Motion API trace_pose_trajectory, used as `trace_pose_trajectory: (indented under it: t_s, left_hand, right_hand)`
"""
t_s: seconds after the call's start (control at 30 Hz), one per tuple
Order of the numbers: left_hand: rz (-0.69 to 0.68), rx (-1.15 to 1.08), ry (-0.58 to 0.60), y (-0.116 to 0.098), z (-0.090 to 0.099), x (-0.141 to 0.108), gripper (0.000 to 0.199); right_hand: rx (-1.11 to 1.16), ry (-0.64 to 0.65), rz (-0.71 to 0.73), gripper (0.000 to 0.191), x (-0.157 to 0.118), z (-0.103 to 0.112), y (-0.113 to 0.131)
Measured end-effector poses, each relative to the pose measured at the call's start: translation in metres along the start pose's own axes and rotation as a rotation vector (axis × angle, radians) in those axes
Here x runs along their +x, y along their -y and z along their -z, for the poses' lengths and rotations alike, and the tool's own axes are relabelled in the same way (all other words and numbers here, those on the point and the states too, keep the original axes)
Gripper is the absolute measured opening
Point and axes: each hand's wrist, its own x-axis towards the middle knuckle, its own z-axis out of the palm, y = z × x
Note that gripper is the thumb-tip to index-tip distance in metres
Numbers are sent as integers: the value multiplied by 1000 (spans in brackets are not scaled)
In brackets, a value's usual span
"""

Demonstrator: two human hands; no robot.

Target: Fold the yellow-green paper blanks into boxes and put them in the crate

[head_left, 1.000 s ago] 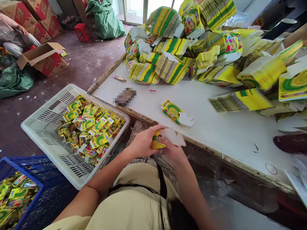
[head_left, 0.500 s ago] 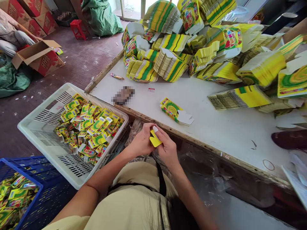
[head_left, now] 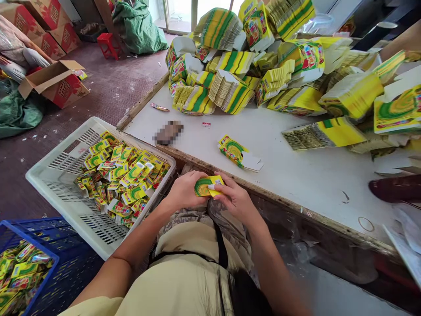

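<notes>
Between my two hands, over my lap, is a small yellow and green carton (head_left: 204, 186). My left hand (head_left: 186, 191) grips its left end, with the fingers partly hidden behind it. At the other end, my right hand (head_left: 235, 197) pinches the carton with thumb and fingers. The carton's printed swirl side faces up. Beyond my hands, an unfolded carton (head_left: 235, 150) lies on the white table (head_left: 279, 175) with a white flap sticking out. To the left stands a white plastic basket (head_left: 59, 184) holding many small filled-looking cartons (head_left: 131, 175).
Bundles of flat cartons (head_left: 230, 92) are heaped along the table's far side. A blue crate (head_left: 49, 254) with more cartons stands at lower left. A red stool (head_left: 108, 45), an open cardboard box (head_left: 62, 87) and a seated person (head_left: 19, 52) are farther off.
The carton has turned from a tilted position to lying flatter, its swirl side now showing. My right hand has moved slightly right and my left hand slightly left.
</notes>
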Motion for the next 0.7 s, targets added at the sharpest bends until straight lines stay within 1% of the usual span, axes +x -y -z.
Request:
trace_pose_trajectory:
  t_s: [0.07,0.13,0.17,0.23,0.27,0.3,0.33,0.37,0.43,0.47,0.53,0.57,0.6,0.63,0.7]
  left_hand:
    - [-16,25,-2,-2,-2,2,47]
    - [-19,47,-34,-4,-5,3,50]
    - [-15,52,-49,-4,-5,3,51]
    - [5,56,-53,-1,0,2,53]
    - [28,73,-48,3,7,0,53]
    - [68,113,-48,8,16,-2,53]
    - [124,179,-54,14,28,-6,52]
    - [203,277,-81,22,41,-10,52]
    - [375,500,-141,39,70,-19,54]
    - [453,591,-191,47,82,-24,58]
    - [544,666,-303,59,97,-30,67]
    - [543,653,-335,63,99,-32,69]
    - [509,610,-340,64,98,-32,68]
    - [450,543,-315,64,93,-31,64]
    - [302,373,-221,60,76,-25,54]
  right_hand:
    - [6,-14,-17,16,2,-1,3]
    - [18,-105,-50,18,3,-11,7]
    - [31,-148,-67,24,4,-17,8]
    - [76,-180,-92,47,9,-25,6]
    - [94,-183,-102,59,12,-25,2]
    - [92,-200,-115,67,18,-22,-4]
    - [70,-232,-131,69,24,-16,-12]
    - [7,-306,-159,64,30,-7,-22]
    - [-215,-490,-236,45,44,15,-43]
    - [-329,-533,-280,40,50,25,-53]
    - [-496,-490,-375,35,59,38,-69]
    - [-554,-452,-407,34,63,41,-74]
    - [-596,-418,-424,33,65,42,-78]
    - [-627,-399,-429,33,66,42,-80]
    - [-664,-406,-416,34,68,39,-79]
